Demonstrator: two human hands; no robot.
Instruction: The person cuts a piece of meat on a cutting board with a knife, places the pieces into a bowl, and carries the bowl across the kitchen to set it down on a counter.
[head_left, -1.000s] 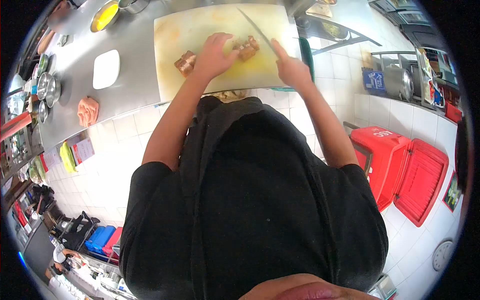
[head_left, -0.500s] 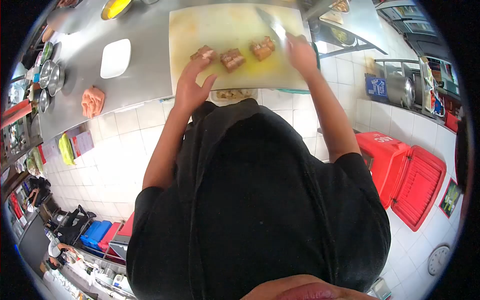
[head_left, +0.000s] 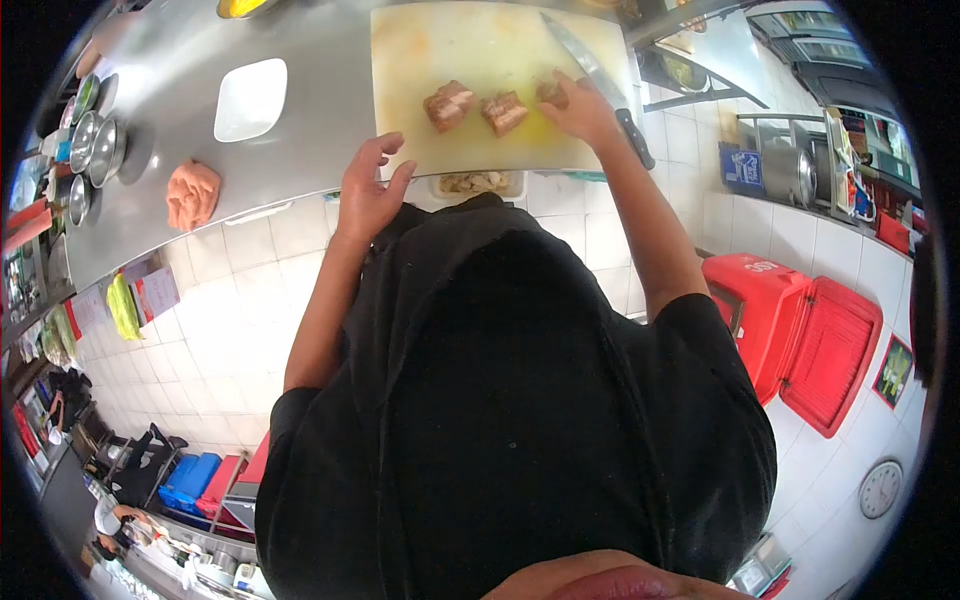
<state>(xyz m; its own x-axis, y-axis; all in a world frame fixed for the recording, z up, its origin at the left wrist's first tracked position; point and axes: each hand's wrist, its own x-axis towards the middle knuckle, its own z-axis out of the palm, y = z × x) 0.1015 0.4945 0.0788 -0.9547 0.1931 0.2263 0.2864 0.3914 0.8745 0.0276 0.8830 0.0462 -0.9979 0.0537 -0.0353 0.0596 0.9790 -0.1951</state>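
Observation:
On the white cutting board (head_left: 450, 40) lie chunks of browned pork belly, one chunk (head_left: 448, 106) on the left and a second chunk (head_left: 504, 113) in the middle. My right hand (head_left: 582, 112) has its fingers closed around a third chunk (head_left: 551, 92), partly hidden by them. Beyond that hand, a knife (head_left: 592, 68) rests along the board's right side, its dark handle over the near edge. My left hand (head_left: 373, 185) hovers by the board's near left corner, fingers apart and holding nothing.
A white square dish (head_left: 250, 100) and a crumpled pinkish cloth (head_left: 192, 195) sit on the steel counter (head_left: 310, 60). Steel bowls (head_left: 105, 152) stand farther left. Below the board's front edge is a tub of pale pieces (head_left: 478, 184). A red cooler (head_left: 765, 320) stands open at right.
My right hand has let go of the knife, now lying on the board, and taken hold of the right pork chunk. My left hand has left the left chunk and drawn back.

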